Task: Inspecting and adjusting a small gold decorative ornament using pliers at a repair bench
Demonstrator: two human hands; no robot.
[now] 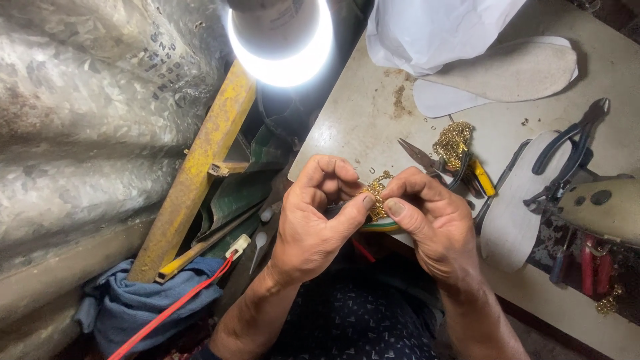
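so both hands pinching 1 gold chain piece [377,193] btwn them, left hand [320,213] & right hand [427,220] fingers closed tight on it, hovering over table edge [333,133]; 2 pliers [433,163], 2 insoles [513,70] crowding the right.

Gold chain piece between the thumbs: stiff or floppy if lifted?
Probably floppy: the gold chain piece bunches loosely between the left hand and right hand. Likely light, since fingertips alone hold it. Its open links may snag, like the heap by the pliers.
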